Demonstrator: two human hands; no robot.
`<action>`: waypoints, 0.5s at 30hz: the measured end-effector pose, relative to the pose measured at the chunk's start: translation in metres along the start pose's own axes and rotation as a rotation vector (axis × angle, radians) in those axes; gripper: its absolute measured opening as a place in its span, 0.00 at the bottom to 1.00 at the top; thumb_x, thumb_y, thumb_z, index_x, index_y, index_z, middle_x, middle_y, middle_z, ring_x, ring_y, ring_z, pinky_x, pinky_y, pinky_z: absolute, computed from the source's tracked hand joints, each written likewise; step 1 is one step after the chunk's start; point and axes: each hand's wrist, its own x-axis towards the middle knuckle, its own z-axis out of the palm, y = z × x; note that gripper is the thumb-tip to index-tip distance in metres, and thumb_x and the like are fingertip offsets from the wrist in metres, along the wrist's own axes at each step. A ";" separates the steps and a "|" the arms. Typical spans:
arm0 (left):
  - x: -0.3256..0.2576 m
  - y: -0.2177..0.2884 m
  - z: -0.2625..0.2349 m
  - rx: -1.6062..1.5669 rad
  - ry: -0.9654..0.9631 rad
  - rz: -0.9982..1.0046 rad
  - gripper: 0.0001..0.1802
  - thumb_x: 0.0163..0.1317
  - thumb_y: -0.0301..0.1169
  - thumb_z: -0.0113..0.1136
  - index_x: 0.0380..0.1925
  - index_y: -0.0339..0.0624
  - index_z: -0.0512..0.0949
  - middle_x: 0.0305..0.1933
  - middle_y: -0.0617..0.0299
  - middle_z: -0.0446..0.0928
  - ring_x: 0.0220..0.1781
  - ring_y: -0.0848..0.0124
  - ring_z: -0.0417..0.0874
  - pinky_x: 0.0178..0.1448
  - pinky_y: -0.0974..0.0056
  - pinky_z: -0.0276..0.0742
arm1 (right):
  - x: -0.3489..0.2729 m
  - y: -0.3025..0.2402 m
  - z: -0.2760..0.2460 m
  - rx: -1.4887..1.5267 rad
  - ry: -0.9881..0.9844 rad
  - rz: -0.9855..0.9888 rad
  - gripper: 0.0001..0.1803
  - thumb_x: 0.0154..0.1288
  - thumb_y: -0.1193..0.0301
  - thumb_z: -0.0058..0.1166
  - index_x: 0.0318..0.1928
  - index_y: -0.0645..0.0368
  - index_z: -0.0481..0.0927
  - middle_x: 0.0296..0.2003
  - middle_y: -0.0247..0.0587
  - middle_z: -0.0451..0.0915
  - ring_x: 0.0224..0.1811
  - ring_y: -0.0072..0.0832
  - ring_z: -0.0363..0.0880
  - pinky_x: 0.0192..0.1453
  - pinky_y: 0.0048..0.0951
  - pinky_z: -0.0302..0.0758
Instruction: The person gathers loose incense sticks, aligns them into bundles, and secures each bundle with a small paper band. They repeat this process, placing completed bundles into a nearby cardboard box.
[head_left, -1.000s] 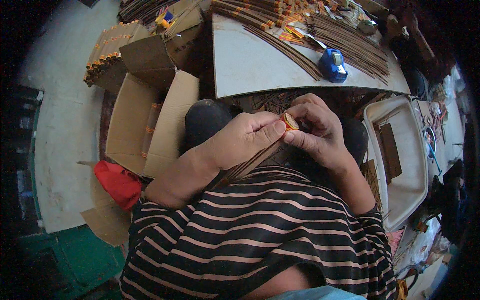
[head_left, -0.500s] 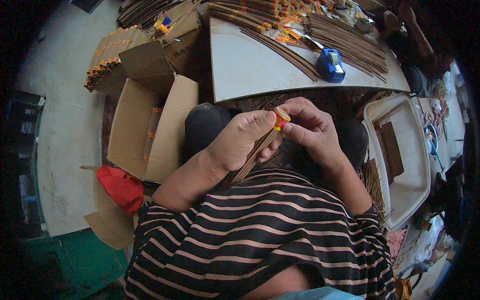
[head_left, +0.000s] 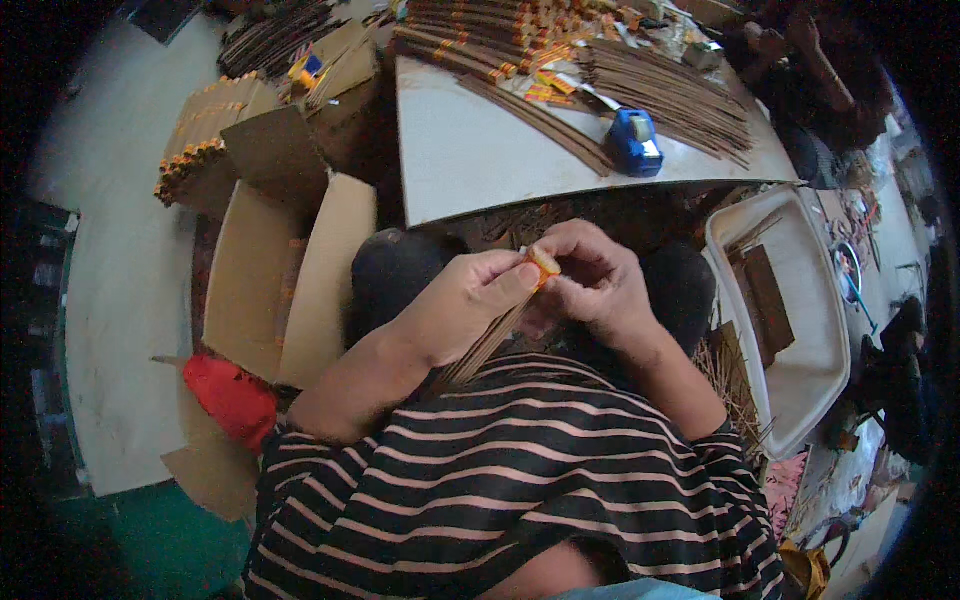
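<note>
A bundle of thin brown sticks (head_left: 487, 340) is held at chest height above the lap, between the striped shirt (head_left: 520, 490) and the near edge of the white table (head_left: 480, 160). Against the view of a second earlier, the bundle is seen raised slightly and drawn toward the person's left, and the orange band (head_left: 543, 262) at its top end is now shown more fully wrapped round the tips, which suggests that the binding of this bundle is close to done.

The left hand (head_left: 470, 300) is closed round the upper part of the sticks, its fingers curled tight and the thumb pressed up beside the band; the forearm is brought in from the lower left with the elbow bent. The right hand (head_left: 595, 280) is set against the same end from the other side, fingers narrowed to a pinch on the band, wrist bent inward over the knee. The lower end of the bundle is angled down toward the shirt.

To the left, an open cardboard box (head_left: 290, 280) is stood on the floor, with a red object (head_left: 235, 395) just beside it. On the table, long rows of loose sticks (head_left: 670, 95) and finished banded bundles (head_left: 480, 45) are laid out, and a blue tape dispenser (head_left: 635, 142) is placed near the edge. A white tray (head_left: 800, 380) holding a few dark pieces is set at the right.
</note>
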 end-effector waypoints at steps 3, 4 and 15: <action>0.001 0.003 -0.007 -0.006 -0.051 -0.101 0.17 0.65 0.41 0.46 0.38 0.38 0.72 0.28 0.62 0.75 0.21 0.80 0.72 0.25 0.77 0.68 | 0.001 -0.006 0.001 0.149 -0.007 0.109 0.15 0.50 0.72 0.60 0.38 0.64 0.74 0.39 0.36 0.69 0.41 0.22 0.70 0.47 0.21 0.68; 0.003 0.005 -0.007 -0.005 -0.066 -0.105 0.16 0.65 0.41 0.46 0.38 0.38 0.72 0.28 0.62 0.75 0.21 0.80 0.71 0.24 0.78 0.67 | 0.002 -0.004 -0.001 0.137 -0.004 0.097 0.14 0.51 0.72 0.60 0.38 0.64 0.74 0.39 0.36 0.69 0.41 0.22 0.70 0.47 0.22 0.68; 0.039 0.025 -0.002 0.245 0.110 0.072 0.16 0.65 0.43 0.45 0.36 0.40 0.71 0.23 0.69 0.69 0.19 0.83 0.66 0.23 0.78 0.63 | 0.032 0.007 -0.029 0.174 0.057 0.062 0.18 0.55 0.74 0.58 0.47 0.64 0.73 0.38 0.32 0.74 0.38 0.17 0.71 0.42 0.19 0.70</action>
